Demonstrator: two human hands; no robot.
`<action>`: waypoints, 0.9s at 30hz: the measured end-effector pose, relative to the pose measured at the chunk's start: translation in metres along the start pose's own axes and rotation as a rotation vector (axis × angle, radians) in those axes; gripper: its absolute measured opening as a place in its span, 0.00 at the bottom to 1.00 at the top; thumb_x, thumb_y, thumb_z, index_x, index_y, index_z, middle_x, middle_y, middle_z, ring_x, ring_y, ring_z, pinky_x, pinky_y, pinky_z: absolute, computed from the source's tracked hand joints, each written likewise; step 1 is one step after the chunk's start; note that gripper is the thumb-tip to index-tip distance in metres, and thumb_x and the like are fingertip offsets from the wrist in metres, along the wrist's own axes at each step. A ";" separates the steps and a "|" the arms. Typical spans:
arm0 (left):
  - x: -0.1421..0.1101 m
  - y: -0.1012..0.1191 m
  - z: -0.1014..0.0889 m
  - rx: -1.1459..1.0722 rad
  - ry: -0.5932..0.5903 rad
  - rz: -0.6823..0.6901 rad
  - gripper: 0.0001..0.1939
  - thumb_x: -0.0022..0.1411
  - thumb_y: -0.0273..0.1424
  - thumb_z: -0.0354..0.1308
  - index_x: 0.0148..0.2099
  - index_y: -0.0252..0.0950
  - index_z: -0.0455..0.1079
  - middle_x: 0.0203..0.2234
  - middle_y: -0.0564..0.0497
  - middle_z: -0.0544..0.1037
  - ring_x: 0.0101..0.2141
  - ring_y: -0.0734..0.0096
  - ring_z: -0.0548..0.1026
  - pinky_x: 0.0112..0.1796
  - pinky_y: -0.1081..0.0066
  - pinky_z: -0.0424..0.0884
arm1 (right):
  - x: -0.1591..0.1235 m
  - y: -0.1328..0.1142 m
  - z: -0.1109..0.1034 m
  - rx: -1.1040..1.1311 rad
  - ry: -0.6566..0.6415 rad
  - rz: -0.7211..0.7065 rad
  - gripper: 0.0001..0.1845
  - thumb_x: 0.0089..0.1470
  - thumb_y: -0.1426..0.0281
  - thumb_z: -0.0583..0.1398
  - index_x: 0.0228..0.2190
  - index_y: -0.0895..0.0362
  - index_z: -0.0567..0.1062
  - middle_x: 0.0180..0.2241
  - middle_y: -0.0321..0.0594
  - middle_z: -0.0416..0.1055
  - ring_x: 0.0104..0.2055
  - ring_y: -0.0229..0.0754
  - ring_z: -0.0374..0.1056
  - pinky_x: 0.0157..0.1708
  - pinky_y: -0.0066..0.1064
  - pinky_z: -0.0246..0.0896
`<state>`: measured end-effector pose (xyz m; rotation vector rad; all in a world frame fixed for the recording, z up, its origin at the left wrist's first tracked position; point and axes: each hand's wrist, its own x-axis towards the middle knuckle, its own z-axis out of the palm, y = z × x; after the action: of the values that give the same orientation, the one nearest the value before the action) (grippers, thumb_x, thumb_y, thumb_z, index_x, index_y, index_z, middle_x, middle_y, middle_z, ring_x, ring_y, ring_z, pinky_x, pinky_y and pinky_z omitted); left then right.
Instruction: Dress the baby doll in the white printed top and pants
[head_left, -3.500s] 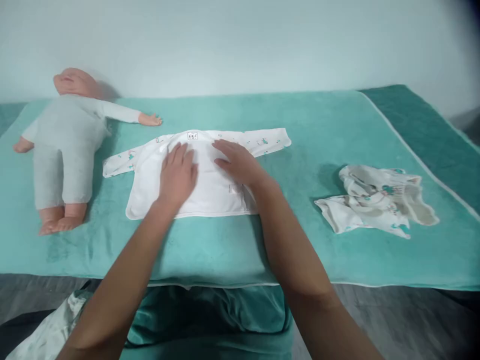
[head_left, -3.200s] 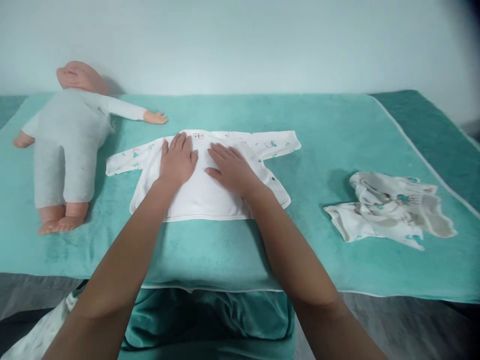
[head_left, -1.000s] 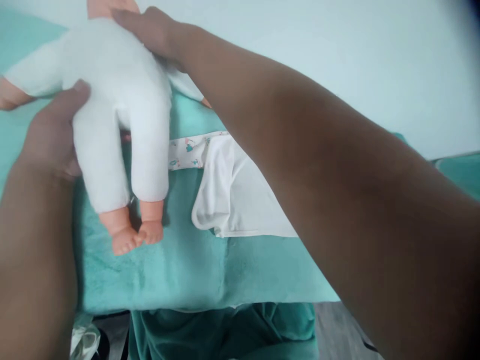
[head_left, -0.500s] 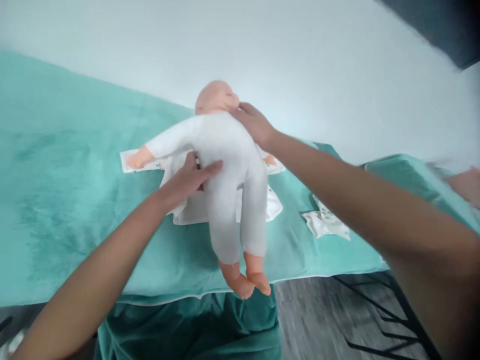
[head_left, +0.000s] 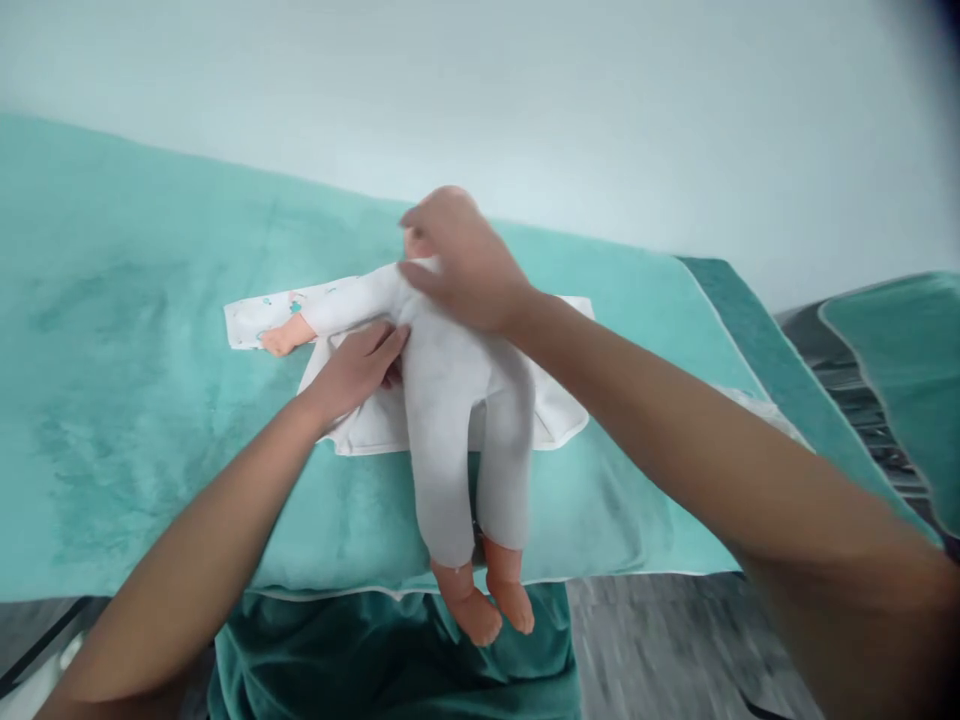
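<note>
Roughly fore-and-aft, the doll (head_left: 454,385) (feet nearest)

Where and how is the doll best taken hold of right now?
The doll is probably best taken by its torso, with hands coming in from both sides: that is its broadest part, while its legs are slimmer. The left hand is at one flank; the right hand hides most of the head.

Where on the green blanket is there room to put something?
The biggest bare blanket patch is left of the printed sleeve; a smaller one sits between the doll's legs, right forearm and front edge. The middle is crowded: doll, shirt, left hand, right hand.
</note>
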<state>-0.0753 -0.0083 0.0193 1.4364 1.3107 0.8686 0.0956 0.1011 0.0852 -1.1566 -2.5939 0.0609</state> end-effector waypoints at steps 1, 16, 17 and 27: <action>-0.001 -0.001 0.000 -0.002 -0.003 0.017 0.22 0.70 0.50 0.48 0.32 0.39 0.64 0.26 0.53 0.74 0.29 0.68 0.74 0.31 0.67 0.72 | 0.010 -0.013 0.003 -0.004 -0.068 -0.067 0.27 0.66 0.51 0.55 0.59 0.53 0.67 0.58 0.46 0.68 0.61 0.59 0.64 0.60 0.56 0.62; 0.017 -0.019 -0.008 0.946 0.365 0.178 0.21 0.63 0.32 0.58 0.58 0.36 0.69 0.59 0.37 0.71 0.61 0.42 0.64 0.57 0.45 0.66 | 0.024 -0.005 0.006 0.015 -0.228 -0.035 0.28 0.61 0.43 0.57 0.44 0.54 0.76 0.39 0.44 0.78 0.44 0.55 0.73 0.49 0.51 0.68; 0.023 -0.018 -0.012 0.950 0.387 0.138 0.21 0.63 0.32 0.58 0.58 0.35 0.69 0.59 0.36 0.71 0.61 0.41 0.64 0.57 0.45 0.66 | 0.020 -0.001 0.002 0.026 -0.229 -0.016 0.28 0.61 0.43 0.57 0.44 0.54 0.76 0.40 0.43 0.78 0.44 0.55 0.73 0.49 0.51 0.67; 0.048 -0.028 -0.052 0.213 0.597 0.118 0.03 0.61 0.28 0.59 0.33 0.37 0.69 0.32 0.49 0.76 0.37 0.63 0.73 0.42 0.64 0.69 | 0.007 0.004 -0.019 0.120 -0.265 0.075 0.29 0.59 0.42 0.57 0.43 0.52 0.79 0.39 0.41 0.77 0.46 0.54 0.71 0.48 0.45 0.64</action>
<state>-0.1244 0.0466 0.0017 1.4856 1.8150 1.3362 0.1003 0.1074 0.1045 -1.2774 -2.7250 0.4062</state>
